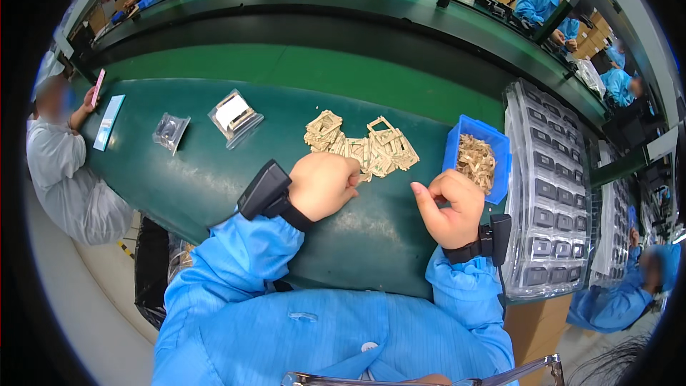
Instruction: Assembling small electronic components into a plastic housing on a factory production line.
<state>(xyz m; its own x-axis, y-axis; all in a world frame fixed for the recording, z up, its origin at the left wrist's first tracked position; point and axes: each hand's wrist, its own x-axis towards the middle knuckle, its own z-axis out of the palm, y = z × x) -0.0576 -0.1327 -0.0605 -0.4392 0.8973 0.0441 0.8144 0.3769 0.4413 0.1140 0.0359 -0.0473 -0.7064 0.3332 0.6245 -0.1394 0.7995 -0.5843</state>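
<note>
My left hand [323, 184] is closed, its fingers curled at the near edge of a pile of thin beige strips and rectangular frame pieces [389, 149]. Whatever its fingertips pinch, if anything, is hidden. My right hand [455, 209] is just in front of a blue plastic bin [506, 164], its thumb stretched away from the bent fingers and nothing visible between them. Small tan strips [475, 163] fill much of the bin. Both wrists wear dark straps with black devices.
On the green table [214, 171] lie a clear bag with beige parts [236, 118] and a smaller bag with a dark part [171, 132]. Stacked clear trays of black parts [547, 193] stand at the right. A person [68, 157] sits at the left end, holding a pink object.
</note>
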